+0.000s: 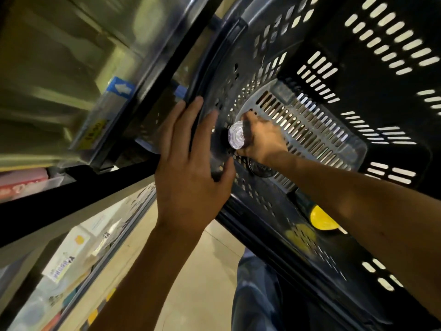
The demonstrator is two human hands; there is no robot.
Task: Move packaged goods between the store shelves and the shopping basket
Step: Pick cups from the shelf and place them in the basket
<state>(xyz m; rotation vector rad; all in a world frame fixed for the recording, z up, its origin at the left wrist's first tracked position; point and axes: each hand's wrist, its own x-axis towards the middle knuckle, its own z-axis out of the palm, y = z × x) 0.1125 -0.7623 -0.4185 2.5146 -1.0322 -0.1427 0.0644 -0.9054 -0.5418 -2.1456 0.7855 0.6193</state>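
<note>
Down near the basket (372, 91) floor, gripping a clear bottle (237, 139) with the right hand (263, 139), fingers curled round it; bracing the basket wall with the left hand (188, 168), fingers straight, nearly together. Could drop the bottle if smooth plastic slips, or tilt the basket if bracing eases

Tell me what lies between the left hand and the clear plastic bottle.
Head view: only a narrow strip of the dark perforated plastic basket wall shows between the left hand and the clear plastic bottle, gripped by the right hand.
</note>
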